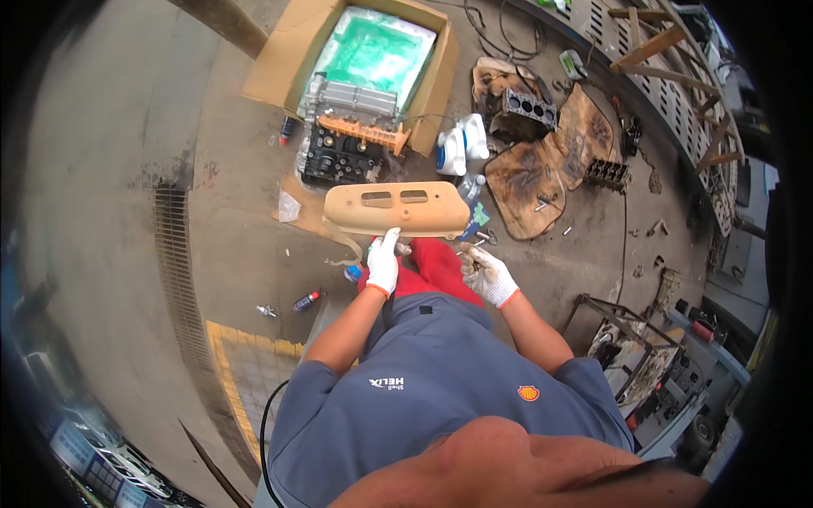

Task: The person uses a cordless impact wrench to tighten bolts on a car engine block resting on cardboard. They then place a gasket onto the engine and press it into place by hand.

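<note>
We faced a box (286, 51) at twelve o'clock, an engine (343, 159) at eleven, a tan cover (398, 212) nearer at twelve. Our left hand (384, 267) clamped its near edge; our right hand (488, 276) curled at one, its grip unclear to us.

Tan cover (395, 215), red trousers (439, 269)

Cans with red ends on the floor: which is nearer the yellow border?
The lower can, beside the small silvery part; the upper can is by the cardboard box.
</note>
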A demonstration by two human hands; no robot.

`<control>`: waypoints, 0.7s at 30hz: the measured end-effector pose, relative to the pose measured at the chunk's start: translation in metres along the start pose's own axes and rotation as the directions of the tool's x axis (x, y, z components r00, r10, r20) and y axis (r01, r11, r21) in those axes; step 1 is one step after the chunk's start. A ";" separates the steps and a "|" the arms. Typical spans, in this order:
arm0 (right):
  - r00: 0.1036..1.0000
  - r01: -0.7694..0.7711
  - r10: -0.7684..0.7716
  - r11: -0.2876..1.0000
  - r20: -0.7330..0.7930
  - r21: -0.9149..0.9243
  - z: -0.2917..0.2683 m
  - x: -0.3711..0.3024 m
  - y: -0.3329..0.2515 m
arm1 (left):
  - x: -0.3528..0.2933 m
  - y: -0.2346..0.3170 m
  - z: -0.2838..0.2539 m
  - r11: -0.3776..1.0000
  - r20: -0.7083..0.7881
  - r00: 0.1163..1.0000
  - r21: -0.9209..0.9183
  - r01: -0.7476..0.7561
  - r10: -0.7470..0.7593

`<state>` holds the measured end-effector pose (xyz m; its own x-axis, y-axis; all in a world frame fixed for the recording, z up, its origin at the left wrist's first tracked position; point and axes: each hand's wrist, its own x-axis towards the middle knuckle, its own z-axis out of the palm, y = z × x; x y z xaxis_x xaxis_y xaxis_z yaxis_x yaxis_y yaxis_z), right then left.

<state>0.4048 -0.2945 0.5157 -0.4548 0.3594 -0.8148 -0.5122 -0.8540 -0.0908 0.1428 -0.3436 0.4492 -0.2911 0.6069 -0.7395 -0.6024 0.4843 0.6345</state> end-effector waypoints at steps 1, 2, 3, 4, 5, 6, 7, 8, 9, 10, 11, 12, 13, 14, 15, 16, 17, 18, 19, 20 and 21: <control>1.000 0.006 -0.006 1.000 -0.020 -0.011 -0.006 -0.002 0.005 | 0.004 -0.005 -0.005 0.999 -0.007 0.999 0.008 0.036 -0.036; 0.999 0.009 -0.010 1.000 -0.032 -0.024 -0.010 -0.003 0.009 | 0.007 -0.006 -0.009 0.998 -0.018 0.998 0.016 0.064 -0.064; 0.999 -0.012 0.011 1.000 -0.049 -0.024 -0.018 0.000 0.012 | 0.010 -0.008 -0.014 0.995 -0.036 0.994 -0.003 0.099 -0.099; 0.999 -0.018 0.017 1.000 -0.040 -0.011 -0.022 0.003 0.011 | 0.015 -0.010 -0.017 0.995 -0.053 0.993 -0.019 0.101 -0.102; 0.999 -0.021 0.021 1.000 -0.031 0.005 -0.023 0.004 0.013 | 0.019 -0.009 -0.023 0.994 -0.069 0.992 -0.030 0.103 -0.105; 0.999 -0.024 0.025 1.000 -0.020 0.020 -0.024 0.006 0.015 | 0.024 -0.008 -0.028 0.994 -0.084 0.991 -0.042 0.104 -0.107; 0.999 -0.012 0.013 1.000 -0.041 0.029 -0.024 0.008 0.017 | 0.030 -0.006 -0.034 0.993 -0.099 0.989 -0.049 0.104 -0.108; 0.998 0.007 -0.005 0.999 -0.059 0.034 -0.021 0.012 0.015 | 0.038 -0.001 -0.039 0.994 -0.104 0.989 -0.049 0.096 -0.101; 0.997 0.019 -0.017 0.999 -0.075 0.034 -0.016 0.015 0.013 | 0.049 0.002 -0.048 0.995 -0.102 0.991 -0.057 0.087 -0.092; 0.994 0.042 -0.039 0.999 -0.103 0.031 -0.009 0.018 0.010 | 0.060 0.006 -0.056 0.995 -0.099 0.992 -0.066 0.077 -0.084; 0.989 0.073 -0.069 0.997 -0.134 0.029 0.001 0.021 0.005 | 0.064 0.023 -0.050 0.994 -0.100 0.992 -0.083 0.065 -0.073; 0.983 0.095 -0.090 0.995 -0.162 0.023 0.009 0.024 0.001 | 0.071 0.033 -0.053 0.998 -0.139 0.989 -0.039 0.049 -0.054; 0.990 0.109 -0.105 0.993 -0.092 0.041 0.008 0.031 -0.005 | 0.079 0.042 -0.057 0.999 -0.134 0.990 0.001 0.053 -0.052; 0.991 0.116 -0.112 0.992 -0.076 0.048 0.015 0.039 -0.014 | 0.092 0.054 -0.059 0.998 -0.129 0.991 0.039 0.047 -0.041; 0.991 0.118 -0.114 0.991 -0.068 0.059 0.021 0.042 -0.020 | 0.098 0.062 -0.065 0.989 -0.138 0.989 0.126 0.078 -0.060; 0.991 0.121 -0.117 0.990 -0.060 0.069 0.025 0.047 -0.026 | 0.110 0.070 -0.064 0.996 -0.139 0.990 0.086 0.039 -0.027; 0.991 0.136 -0.134 0.989 -0.026 0.066 0.026 0.054 -0.031 | 0.121 0.072 -0.068 0.993 -0.159 0.987 0.120 0.019 0.000; 0.992 0.125 -0.125 0.990 -0.005 0.058 0.028 0.059 -0.036 | 0.137 0.074 -0.074 0.988 -0.177 0.984 0.155 -0.006 0.033; 0.993 0.114 -0.115 0.992 0.017 0.051 0.030 0.064 -0.042 | 0.152 0.074 -0.081 0.992 -0.180 0.983 0.115 0.053 -0.032; 0.994 0.105 -0.106 0.993 0.037 0.049 0.031 0.072 -0.048 | 0.165 0.076 -0.084 0.993 -0.176 0.984 0.110 0.046 -0.026; 0.996 0.092 -0.092 0.996 0.022 -0.011 0.037 0.076 -0.054 | 0.177 0.076 -0.085 0.994 -0.174 0.985 0.105 0.041 -0.022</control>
<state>0.3707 -0.2073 0.4800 -0.4216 0.4446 -0.7903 -0.5439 -0.8214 -0.1719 -0.0180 -0.2526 0.3474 -0.4025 0.4773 -0.7811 -0.5324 0.5720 0.6239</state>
